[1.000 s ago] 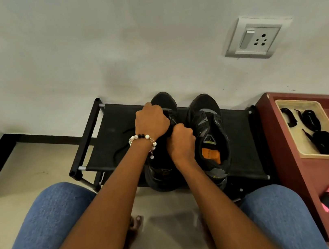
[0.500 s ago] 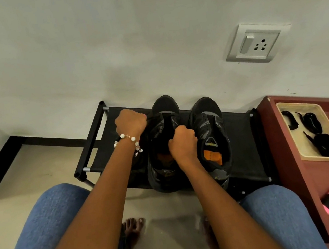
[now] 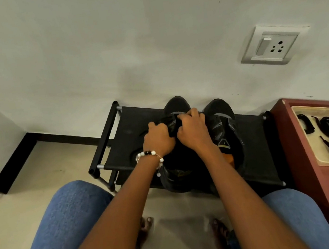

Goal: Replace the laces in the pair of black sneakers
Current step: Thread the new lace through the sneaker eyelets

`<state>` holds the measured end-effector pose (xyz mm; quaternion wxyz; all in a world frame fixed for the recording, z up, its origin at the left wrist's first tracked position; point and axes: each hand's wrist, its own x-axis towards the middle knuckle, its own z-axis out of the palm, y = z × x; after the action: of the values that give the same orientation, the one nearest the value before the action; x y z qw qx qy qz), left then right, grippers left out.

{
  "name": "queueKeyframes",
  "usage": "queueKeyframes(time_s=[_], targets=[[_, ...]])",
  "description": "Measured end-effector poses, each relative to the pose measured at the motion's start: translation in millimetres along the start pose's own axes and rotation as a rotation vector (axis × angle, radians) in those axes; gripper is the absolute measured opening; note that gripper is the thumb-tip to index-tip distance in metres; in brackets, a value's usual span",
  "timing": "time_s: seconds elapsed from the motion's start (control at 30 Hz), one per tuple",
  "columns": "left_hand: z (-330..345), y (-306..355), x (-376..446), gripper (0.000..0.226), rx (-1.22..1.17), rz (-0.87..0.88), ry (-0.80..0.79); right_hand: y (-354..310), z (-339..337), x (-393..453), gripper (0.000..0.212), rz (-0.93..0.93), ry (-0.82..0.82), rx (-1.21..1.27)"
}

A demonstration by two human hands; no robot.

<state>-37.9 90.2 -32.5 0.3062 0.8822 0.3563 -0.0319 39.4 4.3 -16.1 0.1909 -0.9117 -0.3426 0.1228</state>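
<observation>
Left sneaker [image 3: 175,110]: both hands, left [image 3: 158,139] and right [image 3: 193,129], grip its upper (lace hidden); work gently, eyelet by eyelet.

A home corner: shoe rack [image 3: 130,129], wall socket [image 3: 271,45].

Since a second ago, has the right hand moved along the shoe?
Yes. The right hand has slid from the left sneaker's middle toward its toe, nearer the wall.

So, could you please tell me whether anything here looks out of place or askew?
Nothing stands out. Both black sneakers sit side by side on the black rack, both hands grip the left sneaker, and the spare laces lie inside the tray.
</observation>
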Motion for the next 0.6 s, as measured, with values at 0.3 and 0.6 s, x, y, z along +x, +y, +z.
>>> queueKeyframes(time_s=[0.3, 0.6], targets=[[20.0, -2.9, -11.2, 0.026, -0.07, -0.042, 0.324, 6.0, 12.7, 5.5, 0.04, -0.097, 0.037, -0.222], [26.7, 3.5, -14.5, 0.024, -0.067, -0.104, 0.405, 14.1, 18.2, 14.6, 0.01, 0.052, 0.153, 0.191]])
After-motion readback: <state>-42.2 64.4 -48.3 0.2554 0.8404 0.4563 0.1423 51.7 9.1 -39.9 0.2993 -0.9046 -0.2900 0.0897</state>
